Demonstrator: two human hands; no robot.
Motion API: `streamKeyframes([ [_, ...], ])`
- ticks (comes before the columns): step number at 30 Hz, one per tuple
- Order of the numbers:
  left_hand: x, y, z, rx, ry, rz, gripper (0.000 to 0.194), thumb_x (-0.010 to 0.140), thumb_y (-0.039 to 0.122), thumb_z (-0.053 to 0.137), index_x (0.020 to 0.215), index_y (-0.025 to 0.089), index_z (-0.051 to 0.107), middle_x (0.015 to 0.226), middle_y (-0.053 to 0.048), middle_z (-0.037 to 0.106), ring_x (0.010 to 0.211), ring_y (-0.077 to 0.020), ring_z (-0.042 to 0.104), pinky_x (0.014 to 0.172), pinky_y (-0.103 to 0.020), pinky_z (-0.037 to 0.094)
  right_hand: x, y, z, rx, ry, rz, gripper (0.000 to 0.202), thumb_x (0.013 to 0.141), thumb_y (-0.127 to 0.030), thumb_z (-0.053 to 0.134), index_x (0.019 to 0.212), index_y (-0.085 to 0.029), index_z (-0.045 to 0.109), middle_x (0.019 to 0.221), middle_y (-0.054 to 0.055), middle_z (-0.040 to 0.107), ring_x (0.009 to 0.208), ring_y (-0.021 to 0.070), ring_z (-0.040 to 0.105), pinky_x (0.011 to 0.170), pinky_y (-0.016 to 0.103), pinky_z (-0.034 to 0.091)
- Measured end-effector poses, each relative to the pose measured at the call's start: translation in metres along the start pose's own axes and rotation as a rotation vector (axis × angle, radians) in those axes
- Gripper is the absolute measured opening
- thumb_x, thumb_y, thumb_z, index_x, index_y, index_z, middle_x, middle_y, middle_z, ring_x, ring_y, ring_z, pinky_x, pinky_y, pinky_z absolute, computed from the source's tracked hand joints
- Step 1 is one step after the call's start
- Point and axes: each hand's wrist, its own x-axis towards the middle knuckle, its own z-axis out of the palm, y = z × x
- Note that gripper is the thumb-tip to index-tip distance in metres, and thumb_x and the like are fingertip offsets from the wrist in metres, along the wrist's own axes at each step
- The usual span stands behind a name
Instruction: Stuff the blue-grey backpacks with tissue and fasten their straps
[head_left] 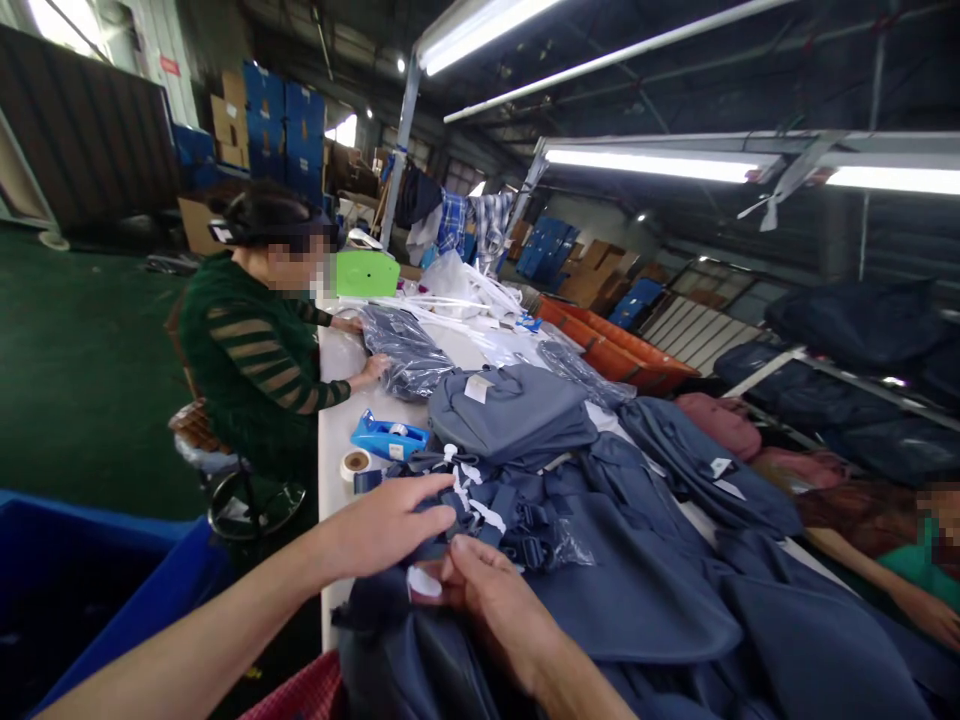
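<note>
My left hand (386, 525) reaches over a cluster of dark straps and white paper tags (487, 515). Its fingers are stretched out and apart, with nothing seen in them. Lower and to the right, my right hand (491, 600) is closed, thumb against the fingers, at a white tag (424, 582) on the near dark blue bag (420, 650). The fingertips partly cover where they grip. Black buckles (531, 530) lie just beyond the right hand, on the piled dark blue bags (630, 570).
A blue tape dispenser (390, 437) and a tape roll (355, 463) lie at the table's left edge. Across from them, a co-worker (255, 340) handles a plastic-wrapped bag (405, 350). A blue bin (112, 600) stands at left. Another person's arm (885, 575) shows at right.
</note>
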Motion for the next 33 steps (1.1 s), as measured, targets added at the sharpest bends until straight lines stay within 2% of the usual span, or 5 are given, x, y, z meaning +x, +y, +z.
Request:
streamKeyframes([
  [6, 0.002, -0.051, -0.019, 0.38, -0.208, 0.146, 0.026, 0.07, 0.032, 0.057, 0.086, 0.015, 0.068, 0.061, -0.002, 0.068, 0.054, -0.0162, 0.062, 0.054, -0.024, 0.051, 0.023, 0.024, -0.005, -0.25, -0.031, -0.01, 0.048, 0.059, -0.063, 0.077, 0.075, -0.021, 0.06, 0.08, 0.002, 0.068, 0.084, 0.0232, 0.064, 0.085, 0.038, 0.047],
  [12, 0.048, -0.127, -0.124, 0.777, 0.486, 0.273, 0.032, 0.087, 0.029, 0.034, 0.103, 0.017, 0.058, 0.089, -0.008, 0.067, 0.083, -0.0213, 0.066, 0.074, -0.031, 0.054, 0.031, 0.045, -0.027, -0.377, -0.005, 0.061, 0.048, 0.059, -0.062, 0.076, 0.074, -0.02, 0.058, 0.079, 0.0, 0.061, 0.082, 0.02, 0.06, 0.084, 0.035, 0.043],
  [22, 0.109, -0.244, -0.167, 1.019, 0.493, 0.136, 0.077, 0.061, -0.005, 0.047, 0.137, 0.011, 0.049, 0.151, -0.017, 0.043, 0.142, -0.0263, 0.037, 0.118, -0.035, 0.028, 0.03, 0.047, -0.029, -0.43, -0.118, 0.161, 0.055, 0.067, -0.073, 0.07, 0.082, -0.021, 0.057, 0.088, 0.003, 0.068, 0.107, 0.0266, 0.063, 0.097, 0.036, 0.041],
  [28, 0.085, -0.232, -0.178, 0.979, 0.588, 0.282, 0.038, 0.077, 0.003, 0.045, 0.111, 0.013, 0.058, 0.14, -0.02, 0.051, 0.131, -0.0297, 0.051, 0.104, -0.039, 0.044, 0.03, 0.036, -0.028, -0.394, -0.116, 0.184, 0.056, 0.066, -0.073, 0.071, 0.079, -0.021, 0.056, 0.113, 0.012, 0.071, 0.123, 0.0309, 0.058, 0.107, 0.042, 0.036],
  [33, 0.063, -0.144, -0.178, 0.867, 0.749, 0.496, 0.03, 0.08, 0.013, 0.049, 0.109, 0.017, 0.055, 0.123, -0.015, 0.059, 0.115, -0.0281, 0.06, 0.101, -0.041, 0.046, 0.016, 0.028, -0.012, -0.464, 0.076, 0.062, 0.059, 0.064, -0.078, 0.068, 0.074, -0.021, 0.059, 0.105, 0.01, 0.072, 0.11, 0.0322, 0.063, 0.101, 0.043, 0.043],
])
